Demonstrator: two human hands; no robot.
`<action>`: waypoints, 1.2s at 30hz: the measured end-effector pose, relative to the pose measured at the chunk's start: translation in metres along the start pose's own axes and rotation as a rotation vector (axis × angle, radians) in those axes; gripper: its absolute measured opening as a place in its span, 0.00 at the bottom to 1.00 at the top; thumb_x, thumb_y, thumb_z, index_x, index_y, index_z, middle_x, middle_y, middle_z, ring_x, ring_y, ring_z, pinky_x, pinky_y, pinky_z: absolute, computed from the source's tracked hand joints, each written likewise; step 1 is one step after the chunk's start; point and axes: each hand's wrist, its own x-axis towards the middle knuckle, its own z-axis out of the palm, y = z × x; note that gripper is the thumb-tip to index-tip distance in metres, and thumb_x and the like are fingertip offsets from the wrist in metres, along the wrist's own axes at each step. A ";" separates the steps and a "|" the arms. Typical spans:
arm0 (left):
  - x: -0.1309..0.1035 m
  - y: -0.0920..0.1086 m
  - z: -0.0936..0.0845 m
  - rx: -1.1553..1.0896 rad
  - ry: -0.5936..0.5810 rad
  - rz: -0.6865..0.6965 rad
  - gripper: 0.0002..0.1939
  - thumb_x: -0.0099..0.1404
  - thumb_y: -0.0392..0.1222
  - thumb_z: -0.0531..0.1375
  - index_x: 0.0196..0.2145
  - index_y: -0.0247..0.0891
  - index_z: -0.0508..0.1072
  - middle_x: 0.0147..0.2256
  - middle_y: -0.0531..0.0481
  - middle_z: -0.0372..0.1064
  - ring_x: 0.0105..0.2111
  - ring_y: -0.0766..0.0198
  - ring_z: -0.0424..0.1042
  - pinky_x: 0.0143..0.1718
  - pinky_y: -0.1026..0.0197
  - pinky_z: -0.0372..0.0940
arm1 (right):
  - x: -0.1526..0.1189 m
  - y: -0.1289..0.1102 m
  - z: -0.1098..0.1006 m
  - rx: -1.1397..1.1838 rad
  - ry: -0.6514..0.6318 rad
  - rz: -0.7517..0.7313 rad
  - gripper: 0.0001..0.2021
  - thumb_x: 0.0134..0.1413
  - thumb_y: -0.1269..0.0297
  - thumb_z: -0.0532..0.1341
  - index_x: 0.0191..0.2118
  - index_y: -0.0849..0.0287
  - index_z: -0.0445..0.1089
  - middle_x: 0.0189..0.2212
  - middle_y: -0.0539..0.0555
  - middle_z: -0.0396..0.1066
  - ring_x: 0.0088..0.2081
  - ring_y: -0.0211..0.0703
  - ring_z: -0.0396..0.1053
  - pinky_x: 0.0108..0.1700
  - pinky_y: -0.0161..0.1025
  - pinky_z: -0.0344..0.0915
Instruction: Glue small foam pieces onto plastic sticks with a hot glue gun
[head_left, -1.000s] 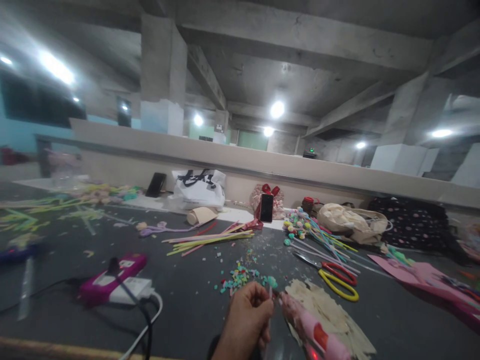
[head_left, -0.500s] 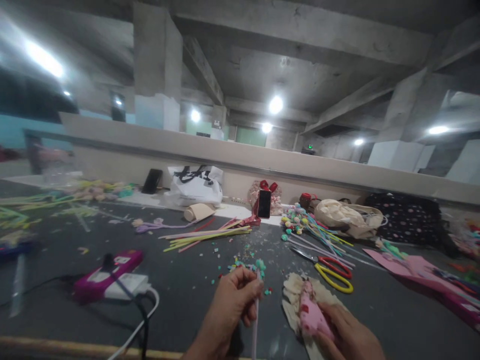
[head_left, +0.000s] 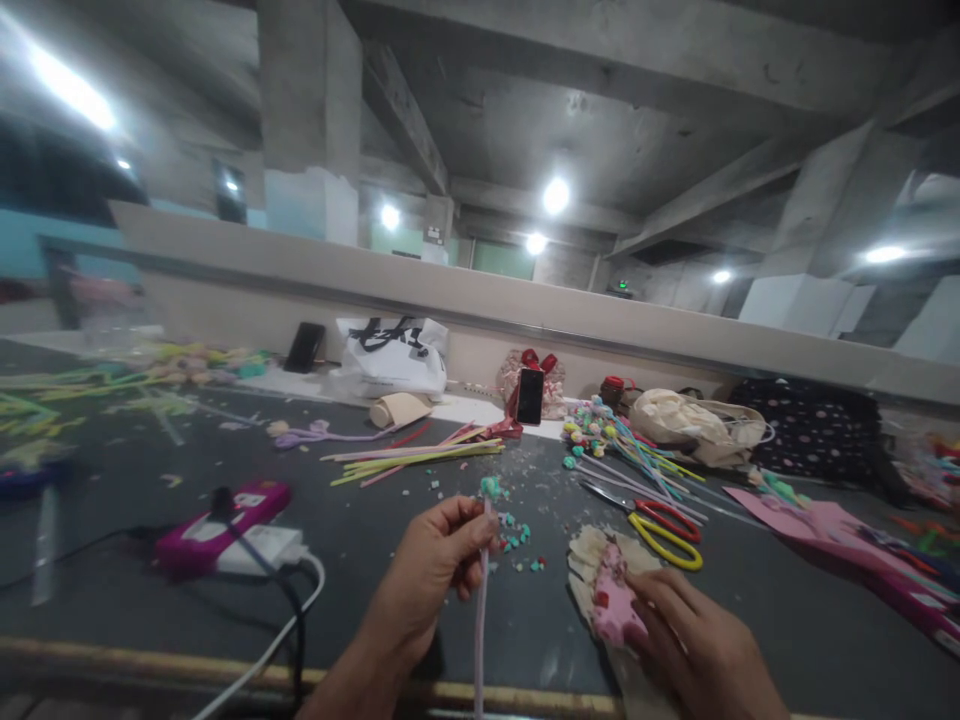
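My left hand [head_left: 442, 560] pinches a thin pale lilac stem [head_left: 481, 620] upright between thumb and fingers. A small teal flower-like cluster [head_left: 490, 487] tops the stem, just above my fingertips. My right hand [head_left: 694, 630] is closed on a pink hot glue gun [head_left: 616, 605], fingers at its rear part, which they partly hide. The glue gun's smeared nozzle end points away from me over a crumpled beige sheet [head_left: 583, 560] on the dark table. Small teal and red bits [head_left: 516, 535] lie between my hands.
Scissors [head_left: 660, 525] with red and yellow handles lie beyond my right hand. Behind are finished-looking stems [head_left: 600, 430], loose yellow and pink stems [head_left: 412, 458] and a propped phone [head_left: 530, 396]. A magenta power strip [head_left: 225, 525] with cables lies left; pink sheet [head_left: 795, 525] right.
My left hand has moved left and slightly up with the stem, bringing its teal top clear of the loose bits. The glue gun has turned slightly, with my right hand still at it.
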 end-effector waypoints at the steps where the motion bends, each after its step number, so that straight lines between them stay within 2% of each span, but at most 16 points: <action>1: 0.000 0.001 -0.001 0.000 0.005 0.008 0.11 0.50 0.46 0.58 0.23 0.35 0.64 0.18 0.58 0.61 0.12 0.78 0.54 0.12 0.74 0.48 | 0.007 -0.004 -0.001 0.028 -0.010 -0.035 0.12 0.51 0.68 0.50 0.42 0.55 0.63 0.34 0.55 0.68 0.34 0.39 0.67 0.32 0.32 0.63; 3: 0.000 0.003 -0.005 0.006 0.021 0.014 0.11 0.50 0.46 0.58 0.23 0.35 0.64 0.17 0.59 0.60 0.12 0.78 0.54 0.13 0.74 0.48 | 0.023 -0.011 -0.002 0.056 -0.044 -0.081 0.12 0.52 0.69 0.49 0.40 0.55 0.64 0.31 0.54 0.69 0.32 0.38 0.67 0.31 0.31 0.62; 9: 0.001 0.011 -0.015 0.013 0.089 0.017 0.11 0.49 0.46 0.59 0.22 0.35 0.63 0.17 0.59 0.61 0.11 0.79 0.53 0.12 0.75 0.47 | 0.073 -0.023 0.004 0.001 -0.207 -0.065 0.11 0.54 0.67 0.48 0.29 0.57 0.67 0.24 0.51 0.67 0.26 0.36 0.66 0.28 0.31 0.55; 13: 0.000 0.015 -0.018 0.000 0.109 0.022 0.11 0.49 0.46 0.59 0.21 0.35 0.63 0.17 0.59 0.61 0.11 0.79 0.54 0.12 0.75 0.47 | 0.099 -0.022 0.017 -0.013 -0.275 -0.094 0.11 0.54 0.66 0.48 0.29 0.58 0.66 0.25 0.51 0.68 0.30 0.37 0.66 0.30 0.31 0.55; 19: 0.001 0.015 -0.020 -0.008 0.131 0.020 0.11 0.48 0.46 0.59 0.22 0.36 0.63 0.16 0.59 0.63 0.11 0.78 0.55 0.12 0.74 0.47 | 0.125 -0.033 0.046 -0.009 -0.368 -0.194 0.10 0.51 0.70 0.49 0.32 0.57 0.67 0.28 0.52 0.68 0.30 0.38 0.66 0.30 0.30 0.55; 26: 0.004 0.015 -0.024 -0.014 0.157 0.039 0.10 0.48 0.46 0.59 0.22 0.36 0.65 0.15 0.60 0.62 0.10 0.80 0.55 0.12 0.75 0.46 | 0.138 -0.061 0.069 0.016 -0.446 -0.380 0.16 0.49 0.73 0.50 0.43 0.52 0.63 0.36 0.51 0.66 0.37 0.40 0.62 0.35 0.32 0.55; 29: 0.004 0.014 -0.025 -0.020 0.160 0.033 0.10 0.48 0.46 0.59 0.22 0.36 0.65 0.15 0.60 0.62 0.10 0.80 0.55 0.12 0.75 0.46 | 0.138 -0.060 0.068 0.013 -0.481 -0.426 0.12 0.46 0.73 0.53 0.37 0.54 0.66 0.34 0.51 0.67 0.36 0.40 0.62 0.36 0.33 0.55; 32: 0.004 0.014 -0.024 -0.030 0.148 0.047 0.11 0.48 0.46 0.59 0.22 0.36 0.64 0.15 0.59 0.62 0.10 0.79 0.54 0.11 0.75 0.46 | 0.135 -0.050 0.060 -0.008 -0.482 -0.399 0.09 0.46 0.73 0.52 0.31 0.58 0.68 0.30 0.53 0.68 0.34 0.41 0.63 0.36 0.34 0.55; 36: 0.004 0.014 -0.023 -0.022 0.136 0.036 0.11 0.49 0.46 0.59 0.20 0.36 0.64 0.12 0.60 0.59 0.10 0.79 0.54 0.12 0.75 0.46 | 0.128 -0.037 0.052 -0.027 -0.452 -0.302 0.11 0.49 0.72 0.48 0.33 0.58 0.67 0.30 0.53 0.67 0.33 0.40 0.64 0.33 0.33 0.54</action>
